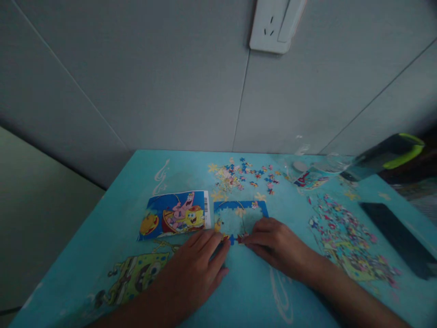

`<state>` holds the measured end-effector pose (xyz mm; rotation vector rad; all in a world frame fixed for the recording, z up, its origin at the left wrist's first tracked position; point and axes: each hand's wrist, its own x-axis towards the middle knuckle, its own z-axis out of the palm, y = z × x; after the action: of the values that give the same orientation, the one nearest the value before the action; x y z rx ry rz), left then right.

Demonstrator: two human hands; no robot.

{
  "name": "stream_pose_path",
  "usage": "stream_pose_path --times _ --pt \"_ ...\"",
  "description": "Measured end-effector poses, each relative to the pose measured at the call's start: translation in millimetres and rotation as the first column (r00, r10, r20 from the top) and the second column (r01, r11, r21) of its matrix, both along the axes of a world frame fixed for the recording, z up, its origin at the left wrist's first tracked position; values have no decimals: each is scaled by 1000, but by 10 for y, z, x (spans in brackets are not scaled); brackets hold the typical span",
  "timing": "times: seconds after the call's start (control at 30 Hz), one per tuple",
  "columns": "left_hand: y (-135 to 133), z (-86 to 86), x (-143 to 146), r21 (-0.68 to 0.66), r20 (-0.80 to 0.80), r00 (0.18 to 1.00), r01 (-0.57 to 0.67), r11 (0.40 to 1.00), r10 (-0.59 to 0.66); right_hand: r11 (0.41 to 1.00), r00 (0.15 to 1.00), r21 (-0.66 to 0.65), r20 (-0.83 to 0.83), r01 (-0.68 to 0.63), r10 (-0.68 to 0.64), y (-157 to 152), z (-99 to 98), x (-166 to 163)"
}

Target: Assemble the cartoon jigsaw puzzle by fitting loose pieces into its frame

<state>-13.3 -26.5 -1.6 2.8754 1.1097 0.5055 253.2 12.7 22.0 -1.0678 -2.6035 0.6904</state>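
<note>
Blue puzzle (232,205) edges are joined, but its middle looks bare, so I think most of the work is left. Loose bits wait in a big pile (344,237) at its 3 o'clock and a small heap (244,175) at 12. The left hand (194,269) lies flat, fingers together, at the 6 o'clock edge. The right hand (276,243) has its fingers bunched on a bit at 5. A picture (174,214) lies at 9. A grey wall (153,91) stands behind the teal table (102,237), with a white socket (269,27) high up.

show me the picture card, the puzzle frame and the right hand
picture card (174,214): head view, middle of the printed face
puzzle frame (239,205): head view, its blue top edge
right hand (275,241): head view, back of the hand
</note>
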Motion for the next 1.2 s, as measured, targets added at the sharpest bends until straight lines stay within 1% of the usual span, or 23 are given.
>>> stream_pose_path --times 0.3,0.43,0.67,0.8,1.03,1.2 --pt "30 50 9 120 26 999 19 993 -22 1000 1000 14 7 -6 6 -37 -57 -75" --pt "42 59 -10 166 7 999 31 986 -32 1000 1000 12 9 -1 1 -43 -85 -82" --pt "4 46 -32 152 -26 1000 6 988 -2 1000 1000 -15 -16 2 -2 -36 -61 -58" --pt "14 53 -28 149 -29 1000 14 989 -10 1000 1000 -16 -15 11 -11 -39 -67 -54" --pt "52 78 -30 136 14 1000 24 990 -27 1000 999 -7 -35 12 -12 -44 -76 -57" --pt "19 59 -22 85 31 999 12 996 -14 1000 999 -14 -47 8 -9 -27 -75 -56"
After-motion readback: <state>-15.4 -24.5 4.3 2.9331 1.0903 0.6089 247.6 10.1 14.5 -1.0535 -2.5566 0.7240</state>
